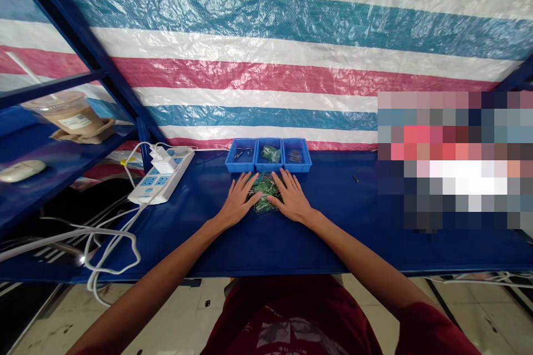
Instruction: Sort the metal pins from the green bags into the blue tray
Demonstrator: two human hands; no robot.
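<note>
One left hand, one right hand, mine: unclenched, splayed against one green heap; three blue bins beyond.

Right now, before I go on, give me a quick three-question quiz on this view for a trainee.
1. Count: how many blue trays stand in the row beyond the hands?
2. True or false: the white power strip lies to the left of the trays.
3. Multiple choice: where is the heap of small green and metallic pieces?
A) Behind the trays
B) Between the left hand and the right hand
C) Beside the power strip

Key: 1. Three. 2. True. 3. B.
</note>
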